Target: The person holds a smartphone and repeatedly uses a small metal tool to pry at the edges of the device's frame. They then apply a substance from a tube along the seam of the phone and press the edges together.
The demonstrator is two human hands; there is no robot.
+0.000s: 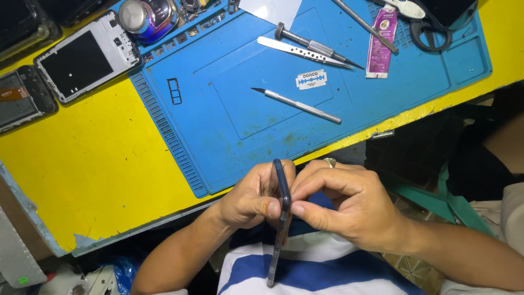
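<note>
Yellow counter fills the upper view, with a blue mat at twelve o'clock. Your left hand and right hand both pinch a dark phone, held edge-on over your lap at six o'clock, just off the counter's edge. You seem to be working along its seam; next likely calls for a thin tool. A craft knife and razor blade lie on the mat, with open room around them.
</note>
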